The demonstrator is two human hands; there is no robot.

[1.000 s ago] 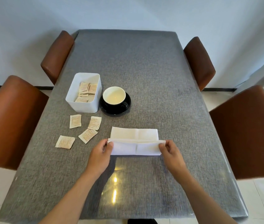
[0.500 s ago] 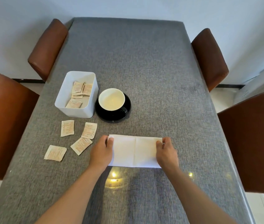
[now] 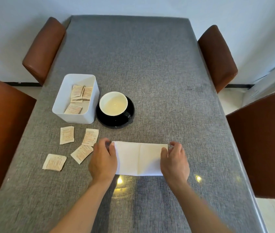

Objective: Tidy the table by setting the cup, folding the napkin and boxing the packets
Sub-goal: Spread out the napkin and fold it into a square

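Observation:
A white napkin [image 3: 140, 157] lies folded in half on the grey table [image 3: 150, 81], near the front. My left hand [image 3: 103, 158] pinches its far left corner, and my right hand [image 3: 175, 160] pinches its far right corner. A white-lined cup [image 3: 113, 103] stands on a black saucer [image 3: 116, 122] behind the napkin. To the cup's left is a white box [image 3: 72, 117] holding several packets [image 3: 79, 96]. Several loose packets [image 3: 66, 135] lie on the table in front of the box; one packet [image 3: 82, 153] sits just beside my left hand.
Four brown chairs flank the table: two on the left [image 3: 44, 47] and two on the right [image 3: 217, 54]. A white wall runs behind the table's far end.
Both hands carried the napkin's near edge over to its far edge. The napkin now lies flat in half, with my hands at the far corners.

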